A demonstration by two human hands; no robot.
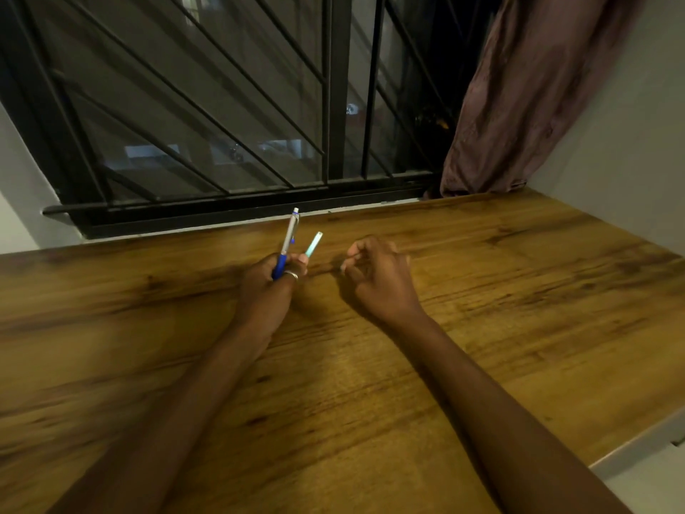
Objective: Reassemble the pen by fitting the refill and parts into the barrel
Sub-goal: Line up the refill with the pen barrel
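1. A barred window point(222, 124) was seen behind the far edge of a wooden tabletop point(482, 291), across which two bare forearms were stretched.
2. The left hand point(272, 287) was raised just above the tabletop, left of centre, with a ring point(291, 275) worn on one finger. Its fingers point(302, 259) were curled round two pieces at once.
3. The pen barrel point(288, 237), silver above a blue grip, was held by its lower end, with its top pointed up towards the window. It was probably kept upright so that parts could be fed into it.
4. Just right of the barrel, a pale green tube point(313, 243), judged to be the refill or an inner part, was pinched at its lower end by the same fingertips. It leaned away from the barrel in a narrow V, and the two were not touching above the fingers. Both were probably gathered in one hand so that the other was left free.
5. The right hand point(374, 276) was held nearby, apart from both pieces and low over the tabletop. Its fingers point(352, 254) were curled inward, with the thumb close to the fingertips. Because of blur, it could not be told whether a small part was pinched there.
6. A brownish curtain point(519, 105) was hung at the far right.
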